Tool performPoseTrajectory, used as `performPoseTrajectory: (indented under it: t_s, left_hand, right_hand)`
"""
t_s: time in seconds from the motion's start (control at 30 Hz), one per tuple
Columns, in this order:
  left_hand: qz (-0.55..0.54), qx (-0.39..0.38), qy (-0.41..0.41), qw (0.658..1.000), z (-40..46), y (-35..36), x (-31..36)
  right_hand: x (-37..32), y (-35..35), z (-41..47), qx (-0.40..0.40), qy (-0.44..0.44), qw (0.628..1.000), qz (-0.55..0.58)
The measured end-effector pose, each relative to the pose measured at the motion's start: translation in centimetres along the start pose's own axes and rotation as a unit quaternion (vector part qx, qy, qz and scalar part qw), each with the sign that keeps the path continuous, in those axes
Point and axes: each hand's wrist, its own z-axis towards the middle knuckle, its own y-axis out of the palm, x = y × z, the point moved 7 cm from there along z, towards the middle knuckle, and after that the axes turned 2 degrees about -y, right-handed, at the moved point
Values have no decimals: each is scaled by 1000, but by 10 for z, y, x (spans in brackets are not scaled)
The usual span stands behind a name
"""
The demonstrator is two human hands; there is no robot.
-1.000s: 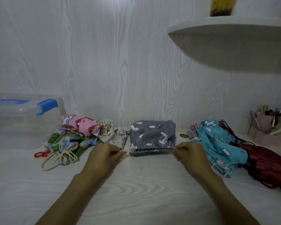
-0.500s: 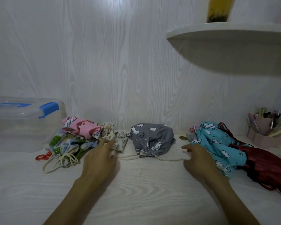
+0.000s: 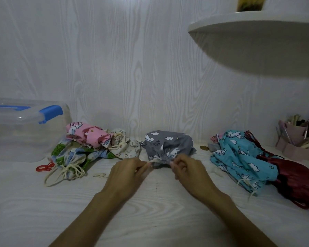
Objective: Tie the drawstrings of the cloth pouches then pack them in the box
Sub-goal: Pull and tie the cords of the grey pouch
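Both hands pinched the cream drawstring (image 3: 151,162) at the gathered mouth of the grey cloud-print pouch (image 3: 168,146) — left hand (image 3: 127,172) on one side, right hand (image 3: 187,171) on the other. The pouch lay mid-table, cinched; whether a knot existed was hidden by the fingers. Tied-looking pouches lay heaped beside the clear plastic box (image 3: 25,129), lid on — none visibly packed. The blue unicorn pouch (image 3: 239,157) and a red pouch (image 3: 296,179) waited at right.

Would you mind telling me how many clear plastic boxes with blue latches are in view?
1: the clear plastic box stands at the far left against the wall, left of the pink pouch; its lid is on.
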Motion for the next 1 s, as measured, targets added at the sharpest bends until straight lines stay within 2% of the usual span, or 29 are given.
performPoseTrajectory:
  t_s: [0.1, 0.3, 0.5, 0.63, 0.77, 0.83, 0.87, 0.93, 1.0]
  left_hand:
    - [15, 42, 29, 999, -2, -14, -3]
    - [103, 20, -66, 992, -4, -11, -15]
    - [50, 99, -94, 989, -25, -23, 8]
    - [57, 12, -122, 991, -27, 1, 10]
    - [-24, -12, -175, 984, -21, 14, 5]
    - [-144, -7, -214, 966, -14, 14, -1]
    - [-236, 5, -220, 947, -10, 14, -1]
    - [-413, 43, -230, 880, -1, 9, 3]
    - [-503, 66, -258, 822, 7, 5, 4]
  right_hand:
    - [6, -14, 0, 38, 5, 999, 18]
    - [-2, -4, -6, 40, -16, 998, -47]
    - [-7, 1, -11, 41, -20, 998, -38]
    - [-9, 1, -14, 43, -31, 998, -33]
    - [-16, 2, -14, 39, -47, 997, -38]
    - [-20, 0, -14, 46, -61, 995, -65]
    - [-23, -3, -13, 60, -74, 991, -90]
    - [-30, -9, -7, 98, -118, 979, -132]
    - [-36, -15, 5, 102, -155, 973, -136]
